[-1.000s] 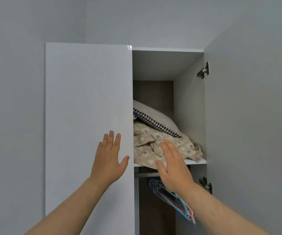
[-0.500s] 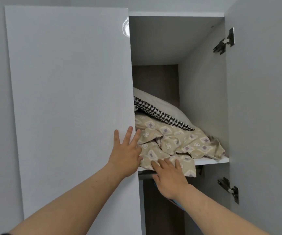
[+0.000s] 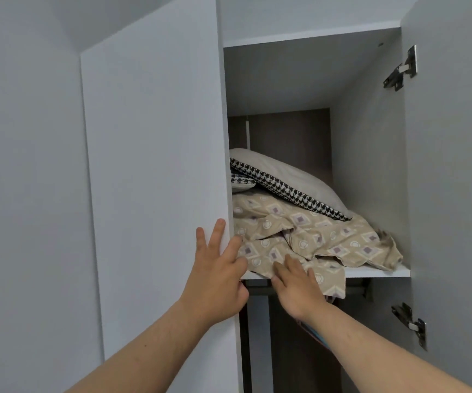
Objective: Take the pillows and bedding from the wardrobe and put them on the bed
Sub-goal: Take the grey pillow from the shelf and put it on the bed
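The white wardrobe [image 3: 155, 165] stands with its right door open, smooth and glossy. Nothing has come out yet — everything remains to carry to a bed not in view. On the upper shelf [image 3: 376, 272] lies crumpled beige bedding [image 3: 314, 236], diamond-printed, soft; a plump pillow [image 3: 294, 180] with houndstooth trim rests on top. Left hand [image 3: 215, 282] spreads flat at the door's edge; right hand [image 3: 297, 287] lies open on the bedding's overhanging fold — neither grips yet.

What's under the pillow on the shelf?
The pillow lies on crumpled beige bedding, with a second checked pillow edge tucked beside it. The left door hides whatever lies further left.
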{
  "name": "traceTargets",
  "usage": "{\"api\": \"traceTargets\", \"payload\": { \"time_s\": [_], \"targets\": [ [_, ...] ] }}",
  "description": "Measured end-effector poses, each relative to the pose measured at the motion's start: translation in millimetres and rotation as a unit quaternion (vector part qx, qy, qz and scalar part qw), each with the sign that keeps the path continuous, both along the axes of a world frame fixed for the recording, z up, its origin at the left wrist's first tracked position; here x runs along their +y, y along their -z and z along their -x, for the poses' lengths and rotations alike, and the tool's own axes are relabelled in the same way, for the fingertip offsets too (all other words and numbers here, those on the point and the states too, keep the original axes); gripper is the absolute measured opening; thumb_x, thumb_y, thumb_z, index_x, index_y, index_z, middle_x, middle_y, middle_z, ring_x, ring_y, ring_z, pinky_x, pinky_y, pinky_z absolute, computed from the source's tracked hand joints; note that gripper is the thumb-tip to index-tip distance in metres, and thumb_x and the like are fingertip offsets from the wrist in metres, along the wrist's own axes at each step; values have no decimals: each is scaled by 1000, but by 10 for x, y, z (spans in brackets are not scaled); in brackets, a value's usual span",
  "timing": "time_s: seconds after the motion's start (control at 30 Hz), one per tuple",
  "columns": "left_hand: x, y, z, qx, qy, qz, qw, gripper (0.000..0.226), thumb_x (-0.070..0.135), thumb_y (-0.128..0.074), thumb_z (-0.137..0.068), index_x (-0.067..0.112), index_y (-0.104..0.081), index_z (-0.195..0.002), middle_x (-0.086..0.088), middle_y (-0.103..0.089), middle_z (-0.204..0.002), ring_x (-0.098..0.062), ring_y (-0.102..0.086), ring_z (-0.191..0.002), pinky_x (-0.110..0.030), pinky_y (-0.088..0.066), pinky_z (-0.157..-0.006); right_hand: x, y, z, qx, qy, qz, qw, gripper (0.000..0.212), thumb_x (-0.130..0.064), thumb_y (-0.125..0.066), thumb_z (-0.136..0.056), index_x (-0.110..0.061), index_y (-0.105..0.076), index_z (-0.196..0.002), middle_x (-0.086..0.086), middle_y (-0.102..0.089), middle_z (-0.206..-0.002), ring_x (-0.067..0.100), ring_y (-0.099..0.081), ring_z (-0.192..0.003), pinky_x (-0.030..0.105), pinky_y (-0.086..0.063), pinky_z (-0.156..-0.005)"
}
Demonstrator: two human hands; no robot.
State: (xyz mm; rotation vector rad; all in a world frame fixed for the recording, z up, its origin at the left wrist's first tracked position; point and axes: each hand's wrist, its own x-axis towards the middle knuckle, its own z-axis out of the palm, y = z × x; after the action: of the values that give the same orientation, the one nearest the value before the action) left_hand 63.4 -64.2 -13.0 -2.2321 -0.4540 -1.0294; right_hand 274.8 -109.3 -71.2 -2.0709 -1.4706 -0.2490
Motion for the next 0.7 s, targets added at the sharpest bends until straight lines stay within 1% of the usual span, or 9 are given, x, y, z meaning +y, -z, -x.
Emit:
{"api": "traceTargets", "payload": {
  "time_s": [0.07,0.17,0.3,0.37,0.43,0.5,0.53,0.6,0.7],
  "targets": [
    [-143,48,238,-17,10,13,1000,22,23,-51,-61,10,-61,-76,-15,-54,-126,-52,-15,-137,-70,-16,-106,-14,-119,218,144,-73,-102,982,51,-36,-29,-103,-19,-29,-150,7,-9,-162,17,-3,-148,34,-1,-117],
    [-385,97,590,-30,7,53,998,11,19,-52,-64,13,-54,-73,-13,-49,-138,-46,-5,-142,-65,-24,-106,-41,-489,672,342,-194,-197,898,43,-24,-35,-103,-16,-40,-145,4,-29,-157,12,-22,-143,28,-14,-115],
    [-649,146,1012,-65,6,119,991,33,11,-57,-64,18,-47,-95,-11,-18,-158,-39,-1,-145,-46,-33,-107,-147,-1257,1361,441,-343,-204,803,38,-25,-33,-103,-23,-50,-137,-3,-44,-146,13,-35,-136,32,-30,-107],
    [-741,188,1216,-105,21,178,978,63,11,-56,-70,21,-38,-129,-3,15,-160,-34,-30,-139,-18,-39,-97,-207,-1626,1662,484,-417,-184,747,40,-29,-32,-104,-22,-48,-139,-2,-42,-149,16,-34,-139,40,-29,-112],
    [-816,205,1414,-137,28,225,964,88,13,-54,-76,26,-9,-151,9,30,-155,-8,-58,-105,-2,-38,-70,-254,-1926,1944,520,-473,-162,693,43,-33,-30,-103,-19,-47,-141,3,-39,-152,19,-31,-141,44,-26,-115],
    [-867,218,1553,-147,40,258,954,101,11,-51,-79,31,20,-147,20,37,-149,11,-42,-118,0,-32,-81,-264,-2090,2190,538,-510,-131,658,49,-38,-24,-104,-16,-42,-143,6,-34,-155,22,-26,-144,47,-22,-116],
    [-895,225,1643,-149,41,262,953,104,9,-50,-80,34,32,-140,24,40,-145,18,-16,-131,4,-20,-90,-276,-2129,2335,542,-526,-113,645,52,-40,-22,-103,-15,-40,-145,7,-33,-155,23,-26,-144,47,-21,-117],
    [-946,233,1814,-146,21,254,956,107,8,-47,-81,39,45,-127,29,45,-139,29,20,-120,8,1,-89,-275,-2130,2600,542,-550,-86,630,55,-42,-20,-103,-14,-39,-147,5,-39,-153,22,-32,-141,47,-23,-116],
    [-983,169,2057,-157,-12,284,946,108,4,-43,-83,45,52,-114,32,50,-131,36,30,-103,8,8,-86,-234,-2116,2891,550,-554,-78,620,57,-42,-19,-103,-12,-39,-146,4,-40,-152,21,-33,-140,47,-22,-117]
  ]
}}
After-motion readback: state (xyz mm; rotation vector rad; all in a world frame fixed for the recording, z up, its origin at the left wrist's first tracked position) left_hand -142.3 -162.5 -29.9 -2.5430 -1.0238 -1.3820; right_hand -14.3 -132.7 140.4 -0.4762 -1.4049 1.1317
